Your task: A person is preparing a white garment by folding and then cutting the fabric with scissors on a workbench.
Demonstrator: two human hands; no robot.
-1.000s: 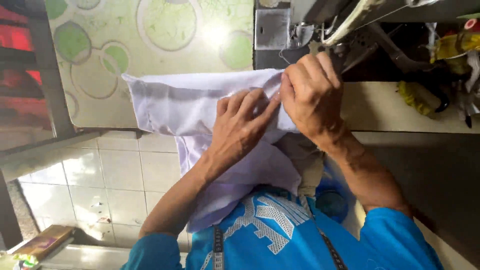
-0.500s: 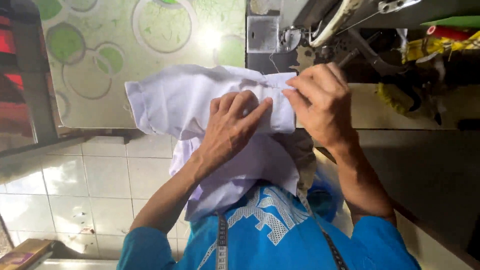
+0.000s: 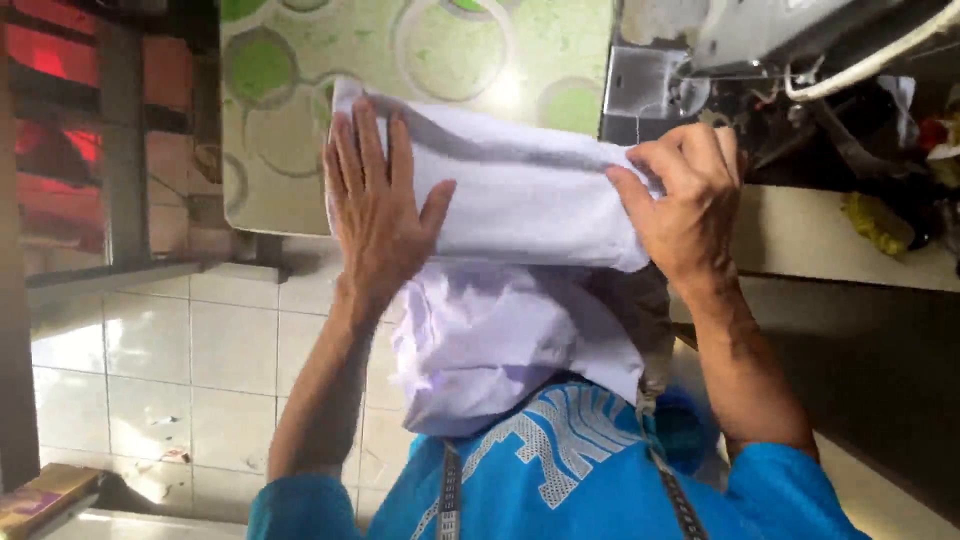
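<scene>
A white cloth (image 3: 530, 200) lies folded across the edge of a green circle-patterned table top (image 3: 300, 90), and its lower part (image 3: 500, 350) hangs down toward my blue shirt. My left hand (image 3: 375, 205) rests flat on the cloth's left end, fingers spread and pointing away from me. My right hand (image 3: 685, 205) pinches the cloth's right end between thumb and curled fingers, just in front of a sewing machine (image 3: 760, 50). A measuring tape (image 3: 450, 490) hangs round my neck.
The sewing machine's metal plate (image 3: 640, 85) and dark parts sit at the upper right beside a pale bench top (image 3: 830, 240). White floor tiles (image 3: 150, 370) show at the lower left. A metal table leg (image 3: 120, 150) stands at the left, with a brown box (image 3: 40, 495) on the floor.
My left hand has slid leftward and flattened on the cloth. The cloth is now stretched wider between both hands, while the right hand keeps its pinch on the right end.
</scene>
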